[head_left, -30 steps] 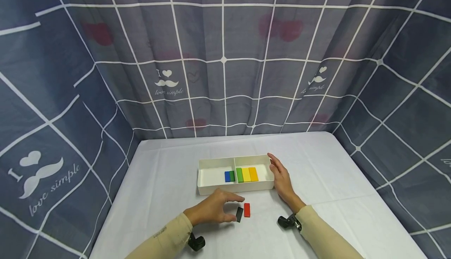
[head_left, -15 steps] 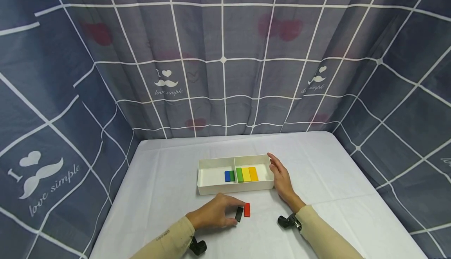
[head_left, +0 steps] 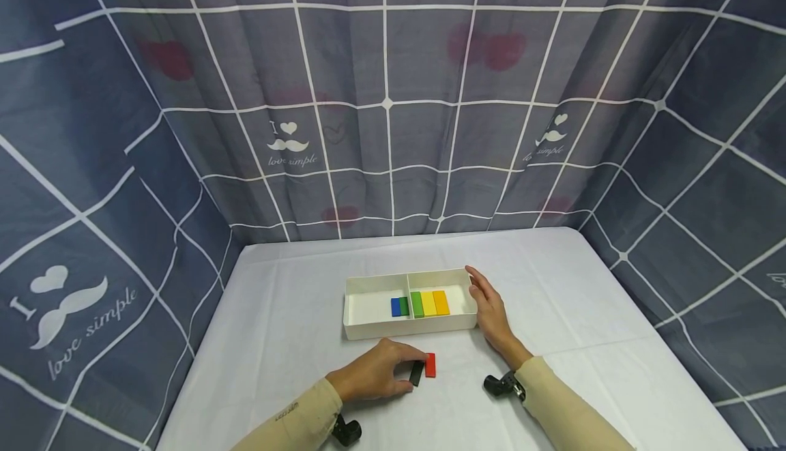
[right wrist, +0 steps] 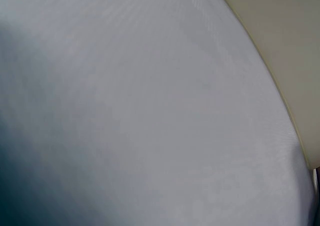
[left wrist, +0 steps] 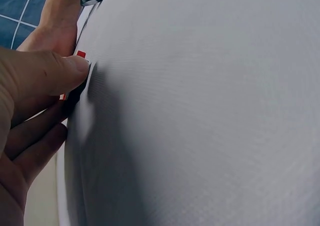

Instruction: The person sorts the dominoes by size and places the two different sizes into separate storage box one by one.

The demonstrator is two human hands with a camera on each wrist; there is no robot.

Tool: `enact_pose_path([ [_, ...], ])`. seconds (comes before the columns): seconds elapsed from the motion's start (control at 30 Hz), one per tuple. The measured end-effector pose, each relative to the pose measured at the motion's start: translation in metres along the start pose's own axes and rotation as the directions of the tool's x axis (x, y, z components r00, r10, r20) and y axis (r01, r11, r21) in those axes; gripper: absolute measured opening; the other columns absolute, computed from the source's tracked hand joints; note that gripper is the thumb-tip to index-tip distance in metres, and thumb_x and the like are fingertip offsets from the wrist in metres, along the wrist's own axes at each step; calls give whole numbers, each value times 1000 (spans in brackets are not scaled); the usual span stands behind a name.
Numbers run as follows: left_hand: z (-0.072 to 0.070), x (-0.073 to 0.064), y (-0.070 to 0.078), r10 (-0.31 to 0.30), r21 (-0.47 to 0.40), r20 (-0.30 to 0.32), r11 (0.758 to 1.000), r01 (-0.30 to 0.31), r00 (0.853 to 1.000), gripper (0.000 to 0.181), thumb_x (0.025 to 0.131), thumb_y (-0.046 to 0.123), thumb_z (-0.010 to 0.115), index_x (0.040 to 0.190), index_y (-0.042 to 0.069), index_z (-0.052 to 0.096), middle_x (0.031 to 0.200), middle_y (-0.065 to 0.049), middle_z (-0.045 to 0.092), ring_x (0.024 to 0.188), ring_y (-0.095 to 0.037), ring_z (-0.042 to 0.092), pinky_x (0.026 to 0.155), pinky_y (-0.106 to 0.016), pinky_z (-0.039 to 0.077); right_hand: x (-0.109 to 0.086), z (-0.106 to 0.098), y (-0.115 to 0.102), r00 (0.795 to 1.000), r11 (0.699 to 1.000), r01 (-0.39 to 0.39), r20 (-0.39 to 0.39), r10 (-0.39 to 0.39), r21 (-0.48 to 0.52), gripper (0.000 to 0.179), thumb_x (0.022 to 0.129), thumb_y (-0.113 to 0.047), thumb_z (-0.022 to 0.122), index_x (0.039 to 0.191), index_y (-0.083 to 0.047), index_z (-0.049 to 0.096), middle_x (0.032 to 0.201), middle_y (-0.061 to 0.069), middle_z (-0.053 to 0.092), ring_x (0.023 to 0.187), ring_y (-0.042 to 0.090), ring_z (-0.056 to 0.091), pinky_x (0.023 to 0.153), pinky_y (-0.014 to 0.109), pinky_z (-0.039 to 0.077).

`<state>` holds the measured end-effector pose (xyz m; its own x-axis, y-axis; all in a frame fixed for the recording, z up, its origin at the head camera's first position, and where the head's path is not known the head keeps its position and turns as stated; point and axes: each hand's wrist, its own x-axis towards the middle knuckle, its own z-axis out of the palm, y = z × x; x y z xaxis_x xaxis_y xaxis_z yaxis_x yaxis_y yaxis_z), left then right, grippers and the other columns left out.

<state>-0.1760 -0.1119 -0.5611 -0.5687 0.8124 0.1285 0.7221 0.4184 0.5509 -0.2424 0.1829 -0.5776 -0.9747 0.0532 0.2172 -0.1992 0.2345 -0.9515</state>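
Observation:
In the head view, my left hand (head_left: 374, 372) has its thumb and index finger at the two ends of a small black block (head_left: 417, 373), pinching it low over the white cloth. The left wrist view shows the thumb (left wrist: 75, 69) against the dark block (left wrist: 76, 95). Right beside it lies a red block (head_left: 430, 365), close to the index fingertip. My right hand (head_left: 493, 316) rests straight fingers along the right end of a white two-part box (head_left: 368, 331). That hand is out of sight in the right wrist view, where the box wall (right wrist: 285, 51) shows.
Inside the box, a blue block (head_left: 396, 308) and a dark green block (head_left: 404, 306) lie left of the divider. A light green block (head_left: 417, 305), a yellow block (head_left: 428, 304) and an orange-yellow block (head_left: 441, 303) lie right of it. Checked curtains (head_left: 368, 137) surround the white table (head_left: 282, 314).
My left hand has moved slightly right, and its thumb and index finger have come together on the black block. My right hand and the box have stayed put.

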Motion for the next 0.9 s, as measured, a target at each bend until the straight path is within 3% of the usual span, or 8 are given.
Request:
enact_pose_path([
  [0.2,0,1,3,-25,9,13,1000,25,1000,55,91,12,90,143,15,73,139,5,76,129,-5,69,110,-25,57,-6,0,-19,1000,1000,10,10,-10,-3,47,117,-5,41,164,-2,46,173,24,41,161,47,35,134,66,24],
  [0.6,1,0,1,-21,-7,-3,1000,21,1000,54,91,9,89,143,15,73,139,5,76,129,-6,69,109,-25,58,-5,2,-11,1000,1000,3,-1,-3,1,47,117,-8,41,164,-6,47,172,21,43,162,44,36,134,61,25],
  [0.9,-4,2,3,-35,-22,10,999,35,999,54,91,9,88,143,16,73,140,6,76,129,-5,69,110,-25,58,-6,-1,-20,1000,1000,1,11,-2,14,47,116,-7,43,163,-3,48,172,22,44,162,44,37,133,62,25],
])
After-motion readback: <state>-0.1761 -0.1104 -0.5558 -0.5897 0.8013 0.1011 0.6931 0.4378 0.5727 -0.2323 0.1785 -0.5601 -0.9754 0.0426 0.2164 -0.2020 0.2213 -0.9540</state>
